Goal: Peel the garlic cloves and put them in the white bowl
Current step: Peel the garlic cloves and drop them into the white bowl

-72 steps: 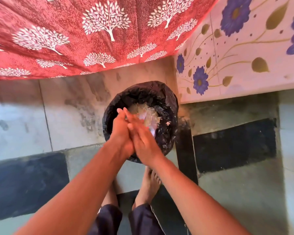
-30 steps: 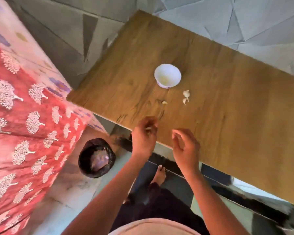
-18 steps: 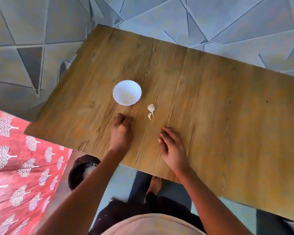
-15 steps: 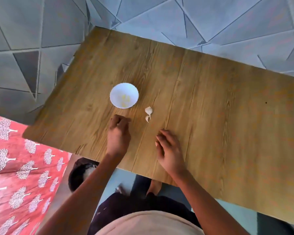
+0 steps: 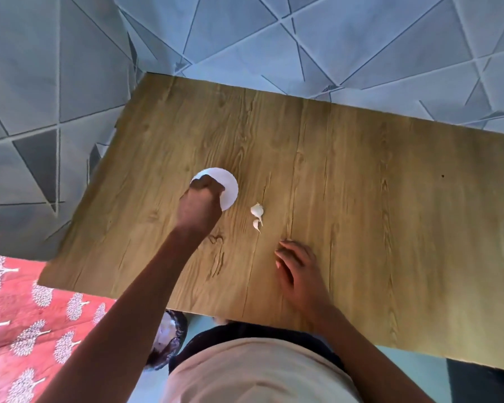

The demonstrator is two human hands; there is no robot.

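- The surface (image 5: 361,228) is a flat rectangular board with a printed or real wood grain: long dark streaks and knots run across a matte, yellow-brown face with straight edges.
- A white bowl (image 5: 230,190) stands on it, round and smooth, with a thin plain rim; the left part of it is covered by the hand above.
- The left hand (image 5: 200,205) reaches over the bowl with its fingers (image 5: 208,184) bunched and curled downward over the opening; whether they pinch a clove cannot be told, since the fingertips are hidden.
- Two garlic cloves (image 5: 257,210) lie on the surface just right of the bowl, apart from it: a larger plump teardrop with pale papery skin and a small curved one with a pointed tip just below it.
- The right hand (image 5: 298,271) rests low over the surface near the cloves, not touching them, its fingers loosely bent and holding nothing.
- A wall (image 5: 332,39) of blue-grey tiles cut into sharp triangles by thin pale lines rises behind the surface.
- A red cloth (image 5: 26,315) printed with small white trees lies at lower left.
- A round bin (image 5: 169,338) lined with crinkled, glossy black plastic sits below the surface's near edge.
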